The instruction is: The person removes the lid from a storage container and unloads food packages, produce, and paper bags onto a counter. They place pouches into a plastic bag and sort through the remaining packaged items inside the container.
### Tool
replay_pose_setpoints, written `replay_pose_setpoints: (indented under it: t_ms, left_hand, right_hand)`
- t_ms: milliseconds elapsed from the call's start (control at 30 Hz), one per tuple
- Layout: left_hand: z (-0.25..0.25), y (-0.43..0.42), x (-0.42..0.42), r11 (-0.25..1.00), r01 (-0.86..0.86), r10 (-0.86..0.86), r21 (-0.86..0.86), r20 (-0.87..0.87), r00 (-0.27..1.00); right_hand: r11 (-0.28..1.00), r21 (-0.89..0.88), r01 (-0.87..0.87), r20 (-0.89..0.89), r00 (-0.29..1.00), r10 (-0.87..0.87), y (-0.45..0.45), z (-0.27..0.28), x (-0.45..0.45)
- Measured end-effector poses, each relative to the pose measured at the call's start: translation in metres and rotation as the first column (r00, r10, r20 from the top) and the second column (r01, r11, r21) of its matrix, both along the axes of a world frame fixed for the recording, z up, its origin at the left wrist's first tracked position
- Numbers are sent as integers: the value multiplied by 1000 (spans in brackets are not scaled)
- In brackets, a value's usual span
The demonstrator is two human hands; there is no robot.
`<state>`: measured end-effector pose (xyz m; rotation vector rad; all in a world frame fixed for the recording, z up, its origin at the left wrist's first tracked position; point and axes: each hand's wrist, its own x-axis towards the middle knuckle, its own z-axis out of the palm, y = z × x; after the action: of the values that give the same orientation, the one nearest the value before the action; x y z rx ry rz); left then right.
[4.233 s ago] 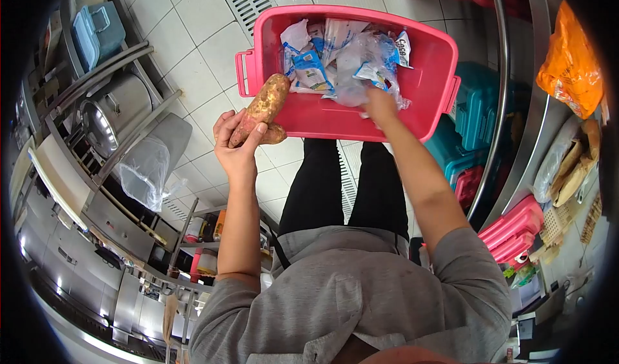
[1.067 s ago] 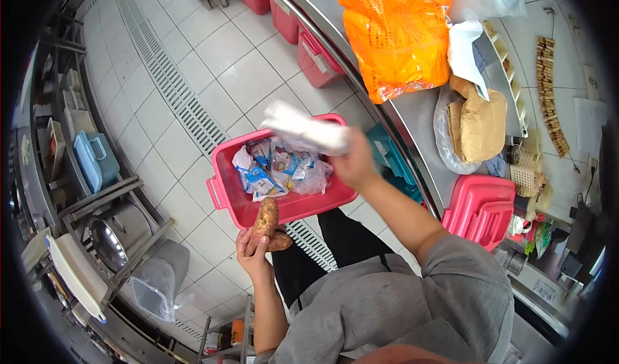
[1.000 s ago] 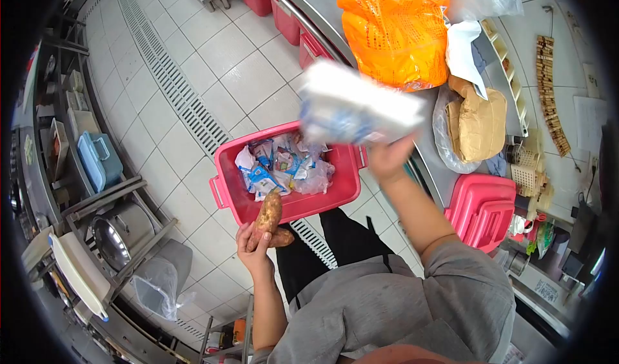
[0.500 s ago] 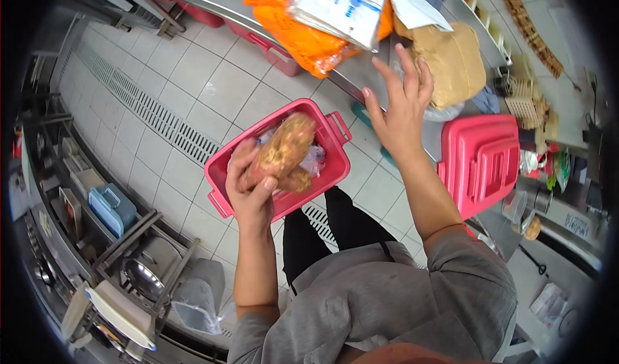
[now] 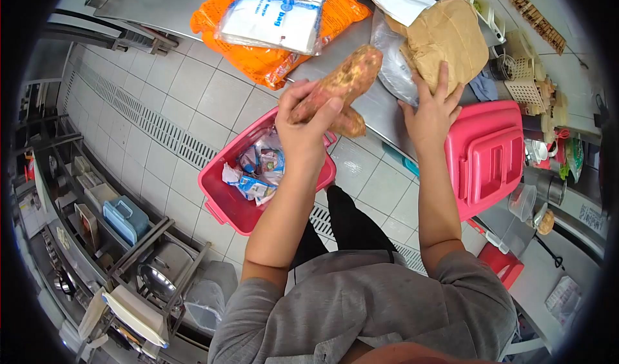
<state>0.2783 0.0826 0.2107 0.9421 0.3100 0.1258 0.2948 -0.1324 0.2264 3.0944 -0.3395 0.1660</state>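
Near the metal surface's [image 5: 155, 6] edge, the left hand [image 5: 308, 116] grips two tubers [image 5: 348, 79], its forearm partly hiding a pink tub [image 5: 216, 199]. Blue print (legibly "bag") marks a white packet [image 5: 274, 12] atop orange plastic [image 5: 348, 6]; the right hand [image 5: 433, 116], fingers spread, meets brown paper [image 5: 448, 38] beside a pink lid [image 5: 487, 154].

The steel counter [image 5: 155, 6] carries 1 orange bag [image 5: 345, 12], 1 pink lid [image 5: 493, 154].

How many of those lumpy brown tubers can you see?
2. Both are in the left grip: a long tuber pointing out past the fingers, and a second tuber partly showing beside it. Another could be hidden behind them.
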Motion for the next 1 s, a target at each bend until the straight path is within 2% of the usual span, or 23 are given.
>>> replay_pose_setpoints:
  t_ms: [33,100,200,267,400,467,500,567,600,633,700,767,833,867,933,1000]
  left_hand:
    - [-4,-9,7,1000,-3,3,1,-8,1000]
    - [-10,-22,22,979,-41,32,202,44,998]
    - [-8,-42,40,984,-17,20,178,-20,1000]
    - [-8,-51,50,980,13,-6,200,-38,999]
    - [-10,-59,61,961,10,-13,276,8,1000]
    - [-23,-63,71,947,-19,39,320,-56,998]
    - [-29,-68,77,946,-28,53,323,-69,996]
    - [-38,-81,90,864,-137,129,484,50,990]
    - [-42,-87,94,789,-210,183,577,105,977]
    - [-37,-95,96,653,-286,254,702,153,955]
    - [-19,-103,94,741,-304,311,599,94,946]
    - [-18,-111,84,672,-378,334,637,195,922]
    - [-22,-103,64,769,-330,221,548,257,941]
    - [-29,-90,46,759,-302,149,577,297,943]
    - [-51,-56,0,713,-334,107,616,375,921]
    - [-100,-31,-58,726,-358,166,587,357,919]
  right_hand:
    - [1000,-20,23,-3,1000,-23,-8,-1,0]
    - [999,-34,42,-9,999,-42,-17,-2,2]
    - [1000,14,23,-11,1000,-23,-26,3,-3]
    - [986,151,-68,145,988,46,-33,5,-5]
    - [979,157,-129,233,968,90,-47,5,-10]
    - [998,12,61,103,993,-62,-47,14,-15]
    - [999,14,47,90,995,-48,-52,12,-18]
    - [988,-53,148,177,975,-137,-72,3,-21]
    - [998,-34,44,253,967,-34,-83,-3,-21]
    - [997,-11,-71,318,946,71,-94,-11,-23]
    - [965,25,-261,417,880,228,-81,-15,-23]
    - [941,49,-336,439,853,281,-31,-4,-29]
    - [892,92,-442,368,848,382,-3,-9,-30]
    - [852,110,-512,315,831,459,6,-11,-30]
    - [832,143,-536,321,821,473,24,-18,-28]
    - [817,165,-552,368,803,468,46,-23,-31]
